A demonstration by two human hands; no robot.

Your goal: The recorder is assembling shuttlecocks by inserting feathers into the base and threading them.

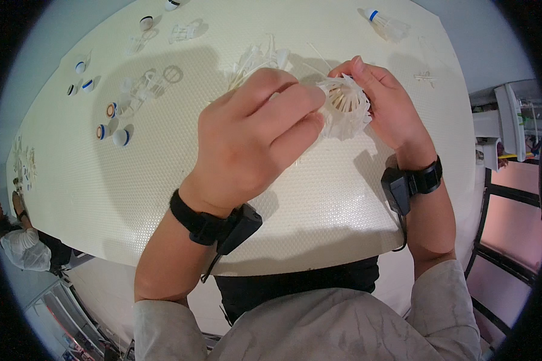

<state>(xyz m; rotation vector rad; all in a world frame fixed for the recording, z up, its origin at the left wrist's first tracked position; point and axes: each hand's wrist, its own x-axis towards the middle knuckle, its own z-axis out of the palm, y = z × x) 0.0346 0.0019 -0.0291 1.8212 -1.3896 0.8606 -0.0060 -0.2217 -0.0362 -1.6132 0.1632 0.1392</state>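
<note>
A white feather shuttlecock (347, 114) is held over the table, its wide open end turned up toward me so the pale quills inside show. My right hand (394, 111) grips it from the right, with the thumb and fingers closed around its side. From the left, my left hand (244, 141) pinches at the skirt's edge; its fingertips are partly hidden by the hand itself. The cork end cannot be seen. Just beyond my left hand lies a heap of loose white feathers (262, 60), and a few thin quills are scattered near it.
On the white textured table (319, 222), several cork heads (121, 138) with coloured bands lie at the left, beside translucent skirts (144, 87). Another shuttlecock (386, 25) lies far right. More feathers (24, 162) lie at the left edge, near another person (27, 246).
</note>
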